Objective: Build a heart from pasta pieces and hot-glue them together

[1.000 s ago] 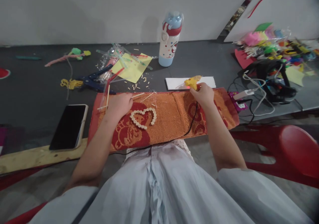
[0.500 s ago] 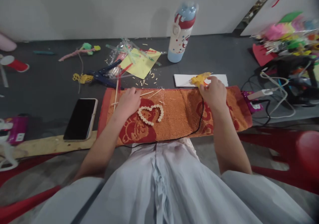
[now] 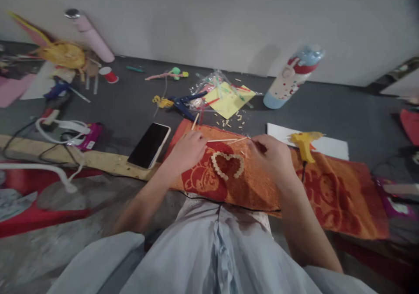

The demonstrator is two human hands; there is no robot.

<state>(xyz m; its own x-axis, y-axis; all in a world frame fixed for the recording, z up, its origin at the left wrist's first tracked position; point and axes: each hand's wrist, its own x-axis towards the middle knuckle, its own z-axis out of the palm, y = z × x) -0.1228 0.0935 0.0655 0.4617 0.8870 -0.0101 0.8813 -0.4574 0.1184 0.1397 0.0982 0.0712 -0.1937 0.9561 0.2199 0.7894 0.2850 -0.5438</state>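
A heart-shaped outline of small pale pieces (image 3: 228, 165), with a gap near its lower point, lies on the orange and red towel (image 3: 258, 189). My left hand (image 3: 190, 152) rests left of the heart with fingers together, at the end of thin pale sticks (image 3: 222, 141); what it grips is hard to make out. To the right of the heart, my right hand (image 3: 270, 154) is blurred, its fingertips near the sticks' right end. The yellow glue gun (image 3: 305, 145) sits on a white board (image 3: 334, 147), apart from my right hand.
A dark phone (image 3: 149, 145) lies left of the towel. Behind it are blue pliers (image 3: 183, 104), a yellow paper (image 3: 227, 100) with scraps, and small cut bits. A blue and white bottle (image 3: 291, 80) stands behind the white board. A black cord runs along the towel's front edge.
My right hand has let go of the yellow glue gun and moved left toward the heart and sticks. The camera view has turned left, showing more of the table's left side.
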